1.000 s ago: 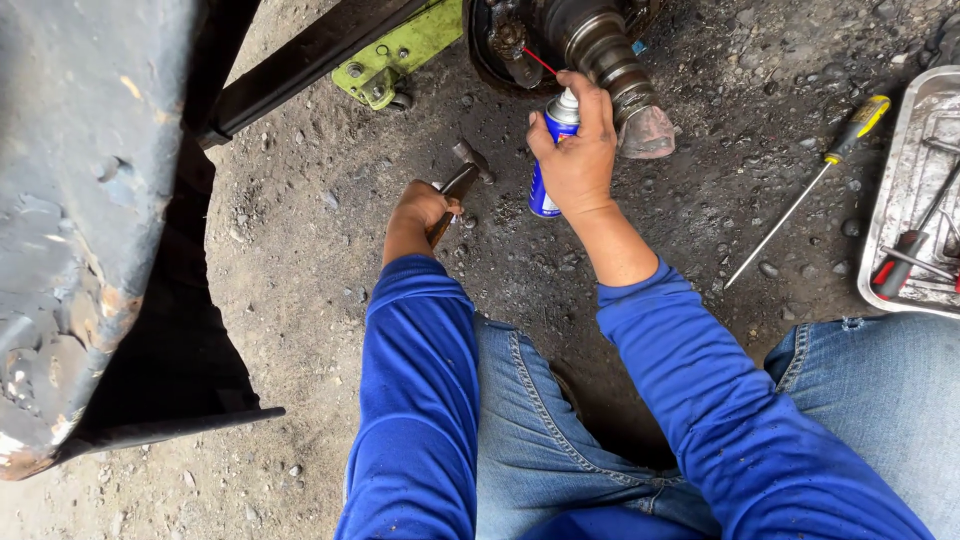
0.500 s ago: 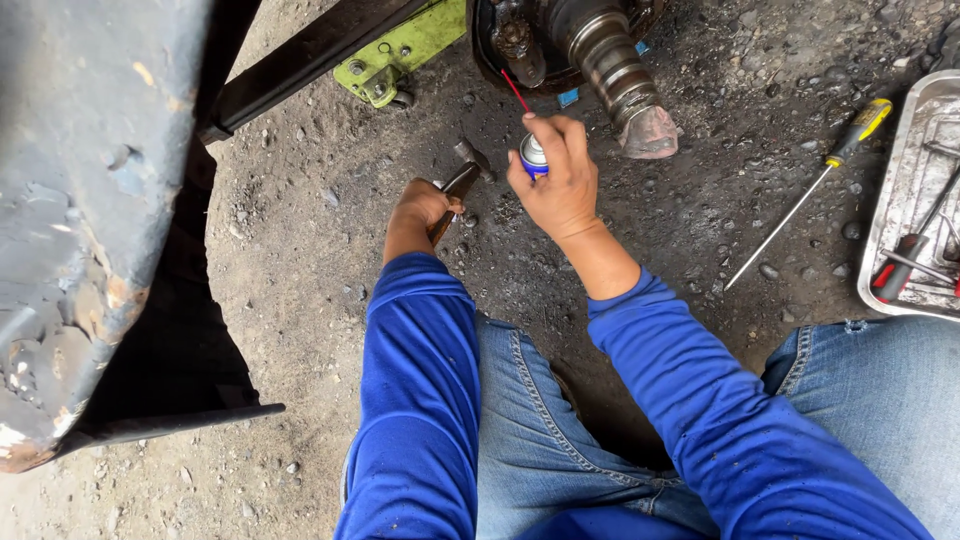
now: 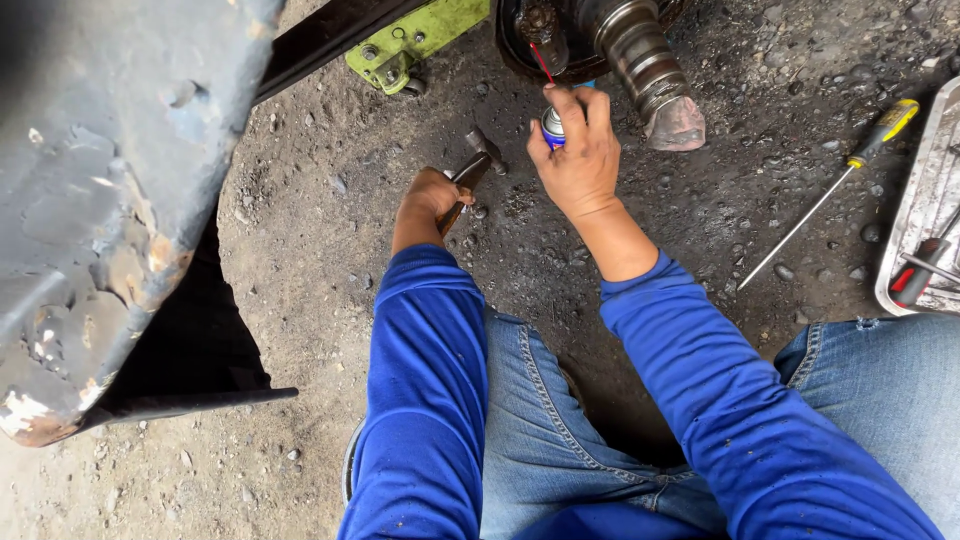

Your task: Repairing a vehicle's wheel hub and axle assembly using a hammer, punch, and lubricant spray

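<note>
The person's knees in blue jeans (image 3: 560,420) are occupying the bottom of the view, with both blue sleeves (image 3: 430,380) extending forward over the dirt ground (image 3: 300,260). The left hand (image 3: 432,200) is resting low on the ground, its fingers closed around the wooden handle of a hammer (image 3: 472,165), whose dark metal head is lying just beyond the knuckles. The right hand (image 3: 578,160) is gripping a blue spray can (image 3: 552,127), fingers wrapped around the body and one fingertip sitting on the cap; the red straw (image 3: 541,62) is pointing up toward the rusty hub (image 3: 540,25). Compared with half a second earlier, the right hand is sitting slightly closer to the hub and the can is more covered by the fingers; a second ago the can was standing more exposed and lower. The left hand and hammer are remaining in the same place.

Just right of the can, the grey axle shaft (image 3: 645,65) is angling down to a worn end. A green bracket (image 3: 410,40) is lying to the upper left. Open ground is lying between the right forearm and the yellow-handled screwdriver (image 3: 830,185); a metal tray (image 3: 925,210) is bounding the right edge, and a rusted body panel (image 3: 100,200) is closing the left side
</note>
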